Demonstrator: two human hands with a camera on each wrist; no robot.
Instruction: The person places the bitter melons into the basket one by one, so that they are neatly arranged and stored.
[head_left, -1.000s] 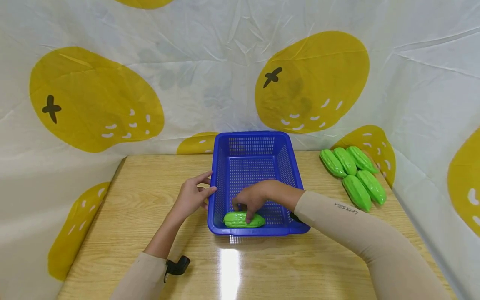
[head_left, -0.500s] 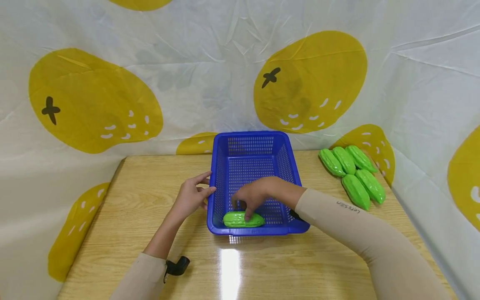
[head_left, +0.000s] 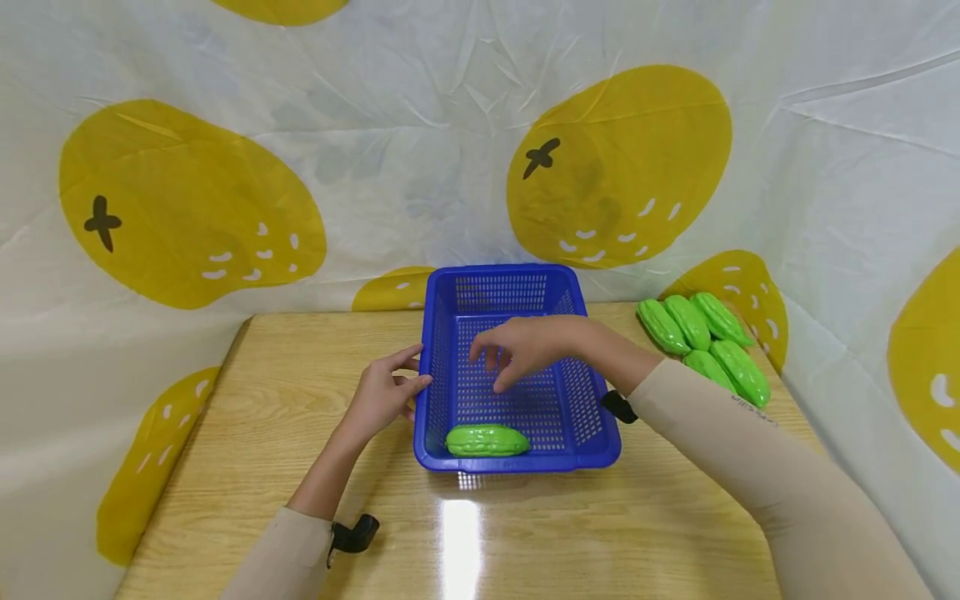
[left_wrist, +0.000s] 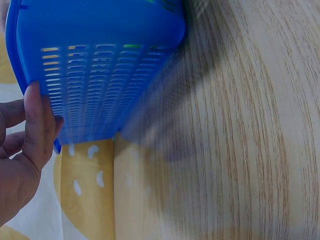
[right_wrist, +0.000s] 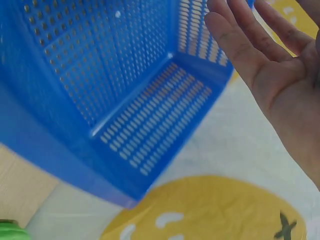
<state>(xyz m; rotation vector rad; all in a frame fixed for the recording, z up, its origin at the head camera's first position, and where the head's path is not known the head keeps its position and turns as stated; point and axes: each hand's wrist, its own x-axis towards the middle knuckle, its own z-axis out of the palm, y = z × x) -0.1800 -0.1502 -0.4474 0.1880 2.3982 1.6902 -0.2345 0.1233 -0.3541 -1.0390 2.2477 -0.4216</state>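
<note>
Green vegetable lies in the basket; your right hand has released it and risen, fingers loose; your left hand, uncurled, still touches the basket.

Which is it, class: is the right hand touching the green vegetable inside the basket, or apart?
Apart. The head view shows bare basket floor between the right hand and the green vegetable.

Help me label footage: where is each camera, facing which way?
Head: worn there, looks forward and down at the blue basket; left hand and right hand show.
Left wrist: worn there, faces the basket's outer side; left hand shows.
Right wrist: worn there, faces the basket's inside; right hand shows.
Both wrist views show the basket.
</note>
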